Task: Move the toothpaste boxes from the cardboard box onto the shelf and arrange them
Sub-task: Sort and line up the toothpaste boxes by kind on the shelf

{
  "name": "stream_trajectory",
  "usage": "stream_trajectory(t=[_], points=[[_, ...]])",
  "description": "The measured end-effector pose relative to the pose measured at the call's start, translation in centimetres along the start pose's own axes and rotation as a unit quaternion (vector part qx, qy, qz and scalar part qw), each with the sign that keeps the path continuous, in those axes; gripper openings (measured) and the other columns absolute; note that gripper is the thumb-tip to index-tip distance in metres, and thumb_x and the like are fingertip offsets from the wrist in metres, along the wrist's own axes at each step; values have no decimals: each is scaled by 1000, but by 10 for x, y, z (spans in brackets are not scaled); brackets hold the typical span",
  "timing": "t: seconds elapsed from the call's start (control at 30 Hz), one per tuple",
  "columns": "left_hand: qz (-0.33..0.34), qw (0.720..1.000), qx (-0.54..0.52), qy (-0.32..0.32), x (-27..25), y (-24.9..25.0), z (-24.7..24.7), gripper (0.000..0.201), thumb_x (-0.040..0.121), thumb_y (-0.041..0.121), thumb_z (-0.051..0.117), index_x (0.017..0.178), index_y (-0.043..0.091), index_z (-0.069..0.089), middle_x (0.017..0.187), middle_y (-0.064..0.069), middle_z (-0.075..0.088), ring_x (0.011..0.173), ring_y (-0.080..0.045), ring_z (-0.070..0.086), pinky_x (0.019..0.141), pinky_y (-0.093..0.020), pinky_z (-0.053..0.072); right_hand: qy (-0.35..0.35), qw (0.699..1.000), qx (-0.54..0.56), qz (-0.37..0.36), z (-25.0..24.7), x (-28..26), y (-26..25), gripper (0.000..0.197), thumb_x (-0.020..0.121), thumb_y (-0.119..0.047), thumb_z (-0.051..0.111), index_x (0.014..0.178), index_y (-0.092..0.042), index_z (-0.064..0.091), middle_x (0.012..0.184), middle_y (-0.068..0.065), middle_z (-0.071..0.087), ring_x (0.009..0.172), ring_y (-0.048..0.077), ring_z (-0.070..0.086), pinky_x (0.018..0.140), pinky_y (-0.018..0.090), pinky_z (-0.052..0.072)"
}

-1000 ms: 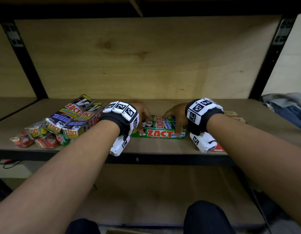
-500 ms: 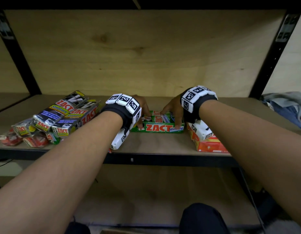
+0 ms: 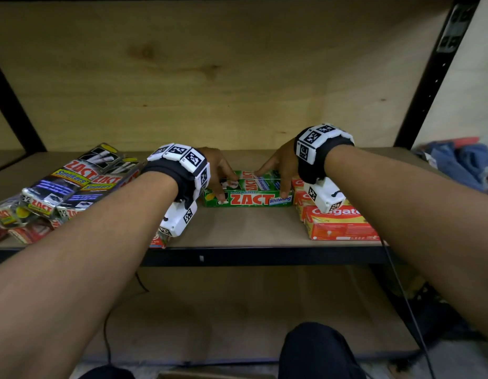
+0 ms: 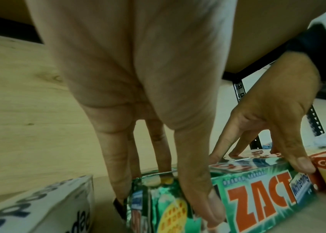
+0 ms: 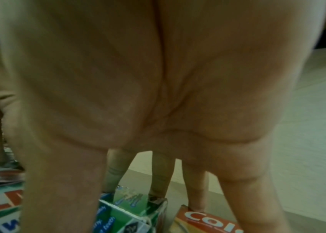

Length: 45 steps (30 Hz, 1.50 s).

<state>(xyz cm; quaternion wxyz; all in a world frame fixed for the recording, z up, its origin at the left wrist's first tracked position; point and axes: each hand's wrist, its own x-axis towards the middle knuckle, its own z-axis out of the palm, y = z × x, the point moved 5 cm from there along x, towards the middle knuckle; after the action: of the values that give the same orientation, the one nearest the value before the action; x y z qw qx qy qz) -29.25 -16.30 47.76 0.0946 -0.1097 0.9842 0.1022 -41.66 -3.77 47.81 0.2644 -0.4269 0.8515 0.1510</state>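
Green ZACT Whitening toothpaste boxes (image 3: 251,199) lie side by side on the wooden shelf (image 3: 237,233), the front one showing its long face. My left hand (image 3: 223,187) grips their left end, thumb on the front face (image 4: 212,212) and fingers over the top and back. My right hand (image 3: 275,179) holds the right end (image 4: 301,167), thumb on the front and fingertips on top. In the right wrist view the green boxes (image 5: 118,220) sit under my fingers, right beside an orange Colgate box (image 5: 204,220).
Orange Colgate boxes (image 3: 338,222) are stacked just right of the green ones. A loose heap of ZACT Smokers boxes (image 3: 67,184) fills the shelf's left side, with a white box (image 4: 38,209) nearer. Blue cloth (image 3: 461,165) lies beyond the black right upright (image 3: 428,86).
My right wrist has risen and moved deeper, uncovering the Colgate boxes. Both hands stay on the green boxes, which have slid slightly toward the back.
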Motion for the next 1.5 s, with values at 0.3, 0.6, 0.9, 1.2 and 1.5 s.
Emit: stream_trajectory(t=[0.3, 0.6, 0.9, 1.2, 1.5], points=[[4, 1000, -11, 13, -1, 3, -1, 64, 65, 29, 89, 124, 27, 67, 129, 13, 61, 119, -11, 55, 89, -20, 38, 45, 999, -13, 7, -1, 4, 8, 102, 57, -42, 93, 140, -60, 37, 160, -3, 28, 142, 23, 35, 109, 34, 38], [1, 999, 47, 19, -29, 14, 4, 67, 88, 28, 69, 148, 21, 40, 152, 1, 40, 134, -19, 43, 105, -27, 36, 147, 989, -2, -23, 2, -35, 2, 68, 77, -29, 84, 138, -38, 55, 154, -3, 40, 136, 22, 43, 101, 27, 40], [-38, 990, 46, 127, -127, -38, -35, 31, 92, 24, 58, 122, 20, 67, 122, 0, 67, 110, -20, 60, 84, -19, 41, 222, 973, 5, -61, -12, -66, -80, 30, 90, -26, 69, 119, -36, 68, 115, -7, 66, 87, 10, 60, 71, 21, 47], [-168, 972, 63, 152, -216, -134, -45, 38, 85, 30, 67, 124, 27, 65, 127, -3, 61, 106, -22, 58, 88, -27, 47, 223, 965, 103, -91, -22, -76, -191, 27, 91, -25, 65, 118, -18, 65, 89, -5, 65, 89, 21, 68, 87, 36, 58], [-216, 962, -55, 159, -245, -173, -35, 69, 76, 54, 75, 139, 42, 49, 138, 4, 56, 122, -18, 55, 93, -24, 43, 165, 926, 319, -115, -16, -38, -281, 46, 83, -39, 75, 114, -7, 66, 113, 14, 70, 102, 33, 70, 91, 49, 57]])
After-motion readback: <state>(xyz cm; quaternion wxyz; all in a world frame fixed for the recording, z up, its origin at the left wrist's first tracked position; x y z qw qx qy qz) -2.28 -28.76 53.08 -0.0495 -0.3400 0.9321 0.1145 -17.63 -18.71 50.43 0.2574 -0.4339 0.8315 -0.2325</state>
